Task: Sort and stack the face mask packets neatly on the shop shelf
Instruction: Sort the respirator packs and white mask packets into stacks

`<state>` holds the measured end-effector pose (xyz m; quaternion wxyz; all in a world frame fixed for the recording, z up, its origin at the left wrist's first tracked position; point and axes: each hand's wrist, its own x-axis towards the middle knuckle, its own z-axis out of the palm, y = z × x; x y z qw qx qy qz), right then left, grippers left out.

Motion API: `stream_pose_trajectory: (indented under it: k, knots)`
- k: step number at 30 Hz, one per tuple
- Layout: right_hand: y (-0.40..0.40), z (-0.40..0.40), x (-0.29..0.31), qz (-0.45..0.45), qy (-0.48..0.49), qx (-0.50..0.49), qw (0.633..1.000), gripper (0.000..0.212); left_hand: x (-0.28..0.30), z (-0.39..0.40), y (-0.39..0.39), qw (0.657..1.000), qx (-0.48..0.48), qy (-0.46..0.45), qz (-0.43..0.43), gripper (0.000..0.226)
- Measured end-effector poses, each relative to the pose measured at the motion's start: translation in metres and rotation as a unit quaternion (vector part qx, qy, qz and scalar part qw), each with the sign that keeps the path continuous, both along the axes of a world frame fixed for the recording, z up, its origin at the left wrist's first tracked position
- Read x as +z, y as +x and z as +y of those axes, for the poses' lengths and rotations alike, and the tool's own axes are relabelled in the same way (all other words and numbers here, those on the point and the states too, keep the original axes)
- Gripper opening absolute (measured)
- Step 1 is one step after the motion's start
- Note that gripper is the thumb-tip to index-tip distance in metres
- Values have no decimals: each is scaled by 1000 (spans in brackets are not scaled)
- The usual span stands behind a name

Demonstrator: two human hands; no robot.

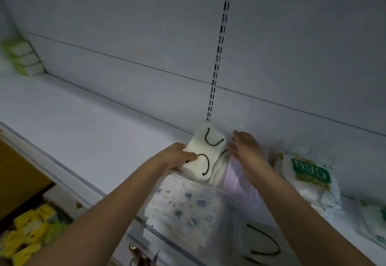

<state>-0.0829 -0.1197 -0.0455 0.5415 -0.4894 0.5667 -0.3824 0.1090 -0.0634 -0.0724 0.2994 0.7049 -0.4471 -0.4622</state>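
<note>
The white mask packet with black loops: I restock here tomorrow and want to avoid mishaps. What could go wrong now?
The left hand grips the white packet only at its edge, so it may slip. The patterned packet overhangs the shelf front and could slide off. The right hand might knock the N95 packet.

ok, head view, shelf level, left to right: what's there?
Green boxes → left hand gripping the white mask packet → right hand, open, over a purple packet → N95 packet.
</note>
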Motion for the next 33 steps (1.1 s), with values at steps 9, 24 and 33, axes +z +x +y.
stream_pose_trajectory:
  k: [9,24,33]
  knots:
    - [-4,-10,15,103,-98,2,990,52,1,-24,-19,911,-150,97,-371,67]
    - [-265,75,86,343,-306,-227,858,62,-4,78,-332,885,-342,-304,-80,42]
    - [-449,154,-1,416,-174,-281,847,59,-38,50,-458,944,-209,-213,-137,63]
